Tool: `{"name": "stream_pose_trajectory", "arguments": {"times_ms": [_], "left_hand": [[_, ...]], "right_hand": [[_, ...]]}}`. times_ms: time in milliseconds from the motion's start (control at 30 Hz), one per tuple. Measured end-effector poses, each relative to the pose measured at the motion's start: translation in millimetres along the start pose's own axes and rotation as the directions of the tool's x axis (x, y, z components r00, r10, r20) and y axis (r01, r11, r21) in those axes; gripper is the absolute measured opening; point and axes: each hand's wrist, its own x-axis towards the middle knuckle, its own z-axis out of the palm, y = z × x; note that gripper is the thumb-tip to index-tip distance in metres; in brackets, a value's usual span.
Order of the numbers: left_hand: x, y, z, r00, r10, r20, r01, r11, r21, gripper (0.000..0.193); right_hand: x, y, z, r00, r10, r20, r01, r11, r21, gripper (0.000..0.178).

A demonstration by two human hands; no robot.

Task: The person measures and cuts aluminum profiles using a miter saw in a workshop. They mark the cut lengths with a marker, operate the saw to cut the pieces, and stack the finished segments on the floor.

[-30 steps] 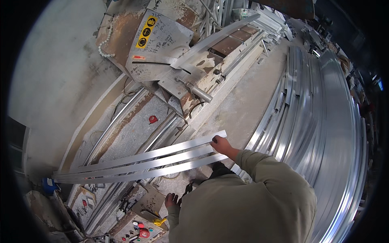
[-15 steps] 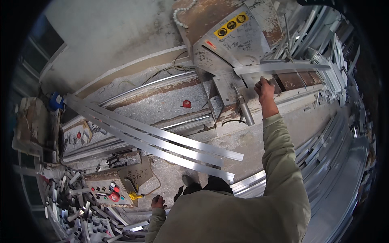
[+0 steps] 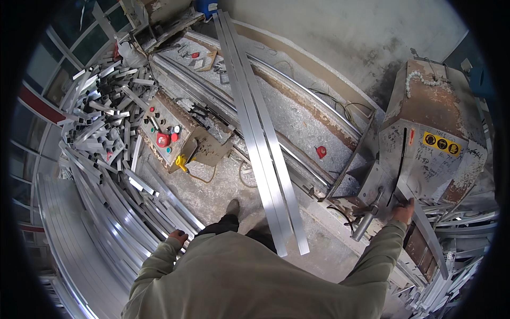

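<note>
Left hand [image 3: 179, 237] hangs low beside the body, elbow bent, fingers loosely curled; whether it holds anything cannot be told. Long profiles [image 3: 114, 228] lie to its left, and a control box [image 3: 170, 127] stands beyond it. Between the two hands, strips [image 3: 260, 154] slant across the bed [image 3: 305, 135], their near ends close in front of the body. Right hand [image 3: 402, 210] reaches outward, forearm angled away, fingers bent against a bar [image 3: 429, 239]; how firmly they close on it is unclear. The bar's upper end meets the machine [image 3: 393, 159]
</note>
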Motion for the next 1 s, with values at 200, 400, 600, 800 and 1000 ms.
{"name": "stream_pose_trajectory", "arguments": {"times_ms": [200, 400, 600, 800, 1000], "left_hand": [[59.2, 36.8, -20.5, 0.977, 0.210, 0.026, -0.211, 0.976, 0.049, 0.051], [140.7, 137.3, -34.3, 0.846, 0.484, 0.223, -0.462, 0.875, -0.147, 0.038], [235.4, 253.5, -11.0, 0.426, 0.556, 0.714, -0.739, 0.669, -0.080, 0.028], [245.0, 339.7, 15.9, 0.188, 0.375, 0.908, -0.896, 0.445, 0.001, 0.033], [177.5, 389.2, 15.5, 0.078, 0.327, 0.942, -0.912, 0.405, -0.065, 0.032]], "right_hand": [[-6.5, -75.1, -91.2, 0.716, 0.679, 0.161, -0.495, 0.331, 0.803, 0.042], [-151.6, -198.5, -193.4, 0.822, 0.568, -0.037, -0.121, 0.237, 0.964, 0.039], [-419.3, -264.5, -255.8, 0.850, 0.516, -0.103, -0.096, 0.345, 0.934, 0.052], [-680.3, -322.4, -174.3, 0.620, 0.674, -0.402, -0.302, 0.677, 0.671, 0.049], [-802.2, -365.8, -146.0, 0.479, 0.705, -0.524, -0.420, 0.708, 0.568, 0.051]]}}
